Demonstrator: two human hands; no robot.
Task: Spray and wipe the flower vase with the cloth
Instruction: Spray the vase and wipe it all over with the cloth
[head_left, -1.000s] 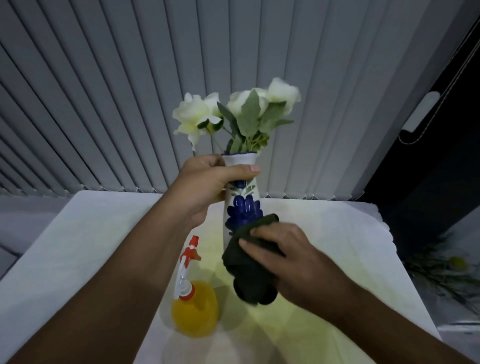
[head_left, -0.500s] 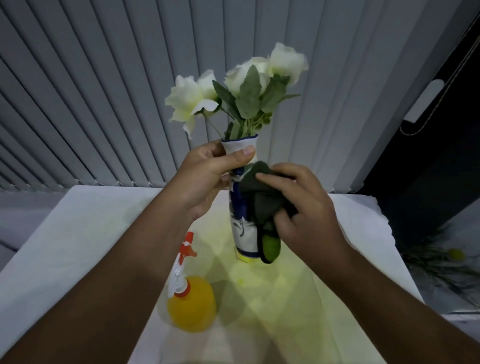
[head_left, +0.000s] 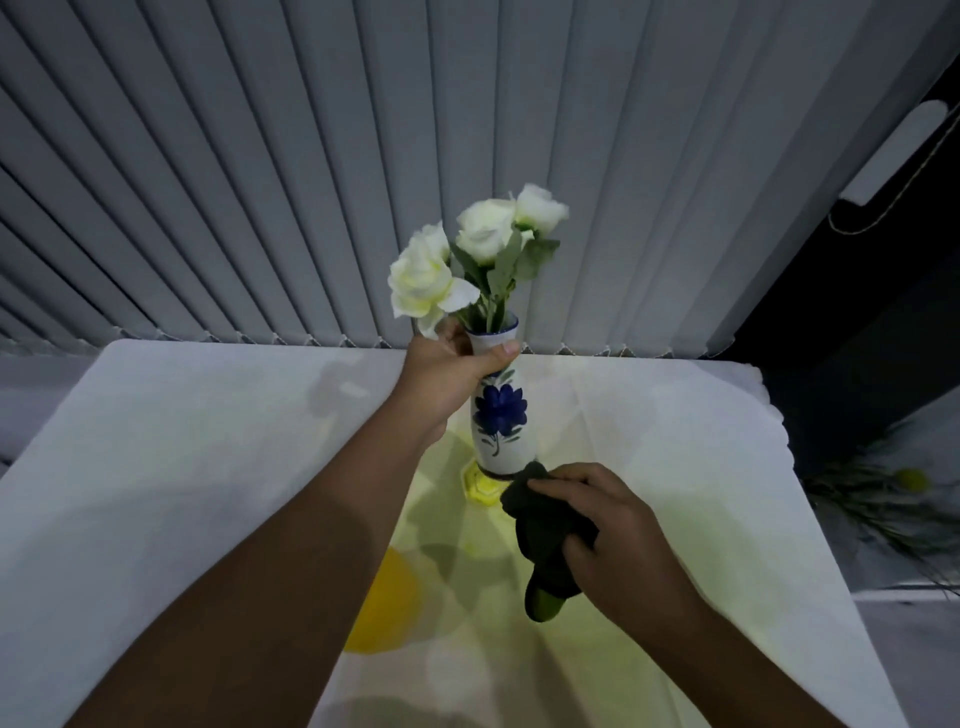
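Steadying white blue-flowered ceramic vase (head_left: 500, 415) upright.
Clasping neck with left grip (head_left: 445, 378); clutching dark green cloth (head_left: 540, 527) at base with right grip (head_left: 615, 530).

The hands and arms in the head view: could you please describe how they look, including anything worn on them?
The left hand and the right hand are both bare: there are no gloves, and no rings show on the visible fingers. The left forearm and the right forearm are uncovered down to the frame's lower edge, with no sleeve, watch or bracelet in sight.
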